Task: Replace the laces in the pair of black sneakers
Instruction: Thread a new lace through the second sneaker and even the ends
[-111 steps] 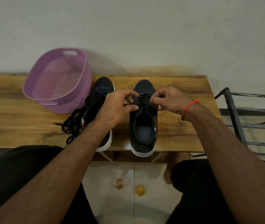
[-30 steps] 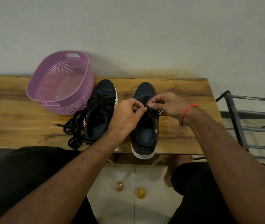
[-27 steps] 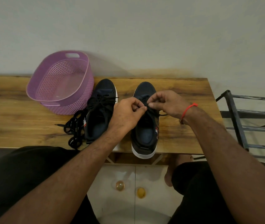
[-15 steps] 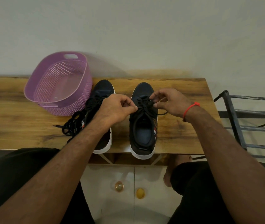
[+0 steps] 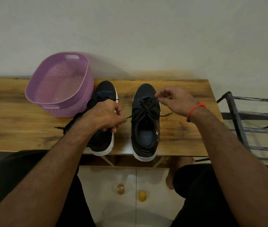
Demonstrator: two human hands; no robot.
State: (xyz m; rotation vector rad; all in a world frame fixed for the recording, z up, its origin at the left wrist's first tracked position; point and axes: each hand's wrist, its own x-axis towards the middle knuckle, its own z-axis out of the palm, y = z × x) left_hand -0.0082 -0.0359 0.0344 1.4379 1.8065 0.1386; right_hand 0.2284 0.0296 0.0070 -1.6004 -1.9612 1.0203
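Home interior, wooden bench (image 5: pixel 179 128) against plain wall (image 5: pixel 146 30), purple laundry-style basket (image 5: pixel 74 108), tiled floor (image 5: pixel 107 185)

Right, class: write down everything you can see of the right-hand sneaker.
The right-hand sneaker is black with a white sole and a dark insole. It stands upright on the wooden table, toe to the wall, heel over the near edge. Its black lace is threaded; the left hand pinches one end, and the right hand hovers by the toe.
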